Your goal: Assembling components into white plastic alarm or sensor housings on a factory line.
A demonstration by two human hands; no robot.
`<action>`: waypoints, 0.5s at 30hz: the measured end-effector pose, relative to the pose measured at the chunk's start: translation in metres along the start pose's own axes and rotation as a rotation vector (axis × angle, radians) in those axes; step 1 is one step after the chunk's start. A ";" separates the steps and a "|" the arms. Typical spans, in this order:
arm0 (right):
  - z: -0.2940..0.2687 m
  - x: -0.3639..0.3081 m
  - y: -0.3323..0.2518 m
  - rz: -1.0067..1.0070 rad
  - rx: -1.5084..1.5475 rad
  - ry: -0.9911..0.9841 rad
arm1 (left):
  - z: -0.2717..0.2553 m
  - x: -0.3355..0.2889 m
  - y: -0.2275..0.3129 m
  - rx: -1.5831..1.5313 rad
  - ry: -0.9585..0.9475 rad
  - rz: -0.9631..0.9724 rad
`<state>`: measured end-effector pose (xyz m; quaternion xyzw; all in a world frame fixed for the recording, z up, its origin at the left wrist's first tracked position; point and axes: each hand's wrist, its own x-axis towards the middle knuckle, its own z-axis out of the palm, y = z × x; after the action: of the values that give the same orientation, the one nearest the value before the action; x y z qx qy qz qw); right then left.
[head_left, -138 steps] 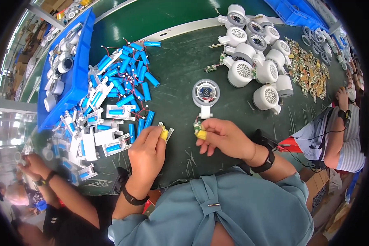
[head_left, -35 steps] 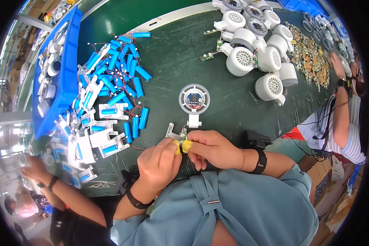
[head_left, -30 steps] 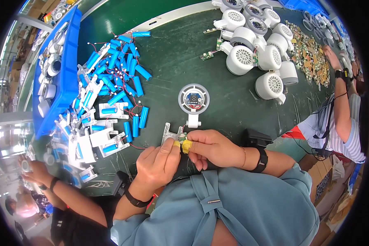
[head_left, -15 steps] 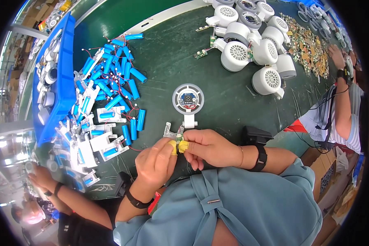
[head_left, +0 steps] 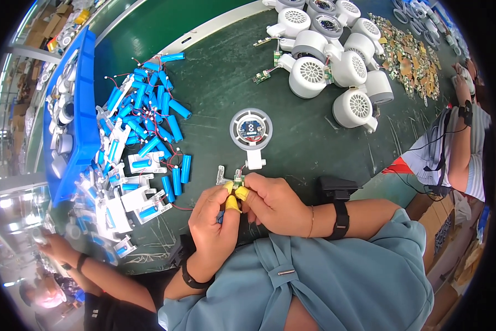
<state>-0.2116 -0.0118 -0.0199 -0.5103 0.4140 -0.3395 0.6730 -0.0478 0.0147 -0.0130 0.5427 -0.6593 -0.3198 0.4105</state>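
My left hand (head_left: 212,218) and my right hand (head_left: 284,208) meet at the near middle of the bench, with yellow covers on the pinching fingertips. Between them a small green circuit board (head_left: 238,177) pokes up, its lower part hidden by my right fingers. What my left fingertips pinch, just beside the board, is hidden. A bit of blue shows under my left hand. Beside the board stands a clear-white plastic bracket (head_left: 220,175). Just beyond lies a round white fan head (head_left: 251,128) with a grey rim, its small display glowing; its stem (head_left: 255,160) points toward my hands.
Blue battery cells (head_left: 175,128) with thin wires pile up at left, over white plastic housings (head_left: 117,212). A blue bin (head_left: 85,118) stands beyond them. White fan heads (head_left: 307,76) cluster at far right, beside heaped circuit boards (head_left: 411,58). Co-workers' arms (head_left: 115,278) show at both sides.
The fan head's display has lit up. My left thumb has dropped lower, apart from the fingertip above it. The view has shifted slightly, and the right co-worker's hand has moved.
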 end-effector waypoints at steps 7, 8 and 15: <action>0.000 -0.001 0.001 -0.027 -0.047 0.037 | 0.000 -0.002 -0.004 -0.124 -0.035 -0.021; 0.000 -0.002 0.002 -0.037 -0.058 0.036 | 0.000 -0.002 -0.004 -0.125 -0.036 -0.022; -0.001 -0.002 0.002 -0.121 -0.171 0.032 | -0.003 0.002 -0.004 -0.022 -0.086 0.062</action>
<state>-0.2135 -0.0098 -0.0217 -0.5844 0.4205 -0.3513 0.5986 -0.0429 0.0123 -0.0149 0.5033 -0.6893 -0.3369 0.3975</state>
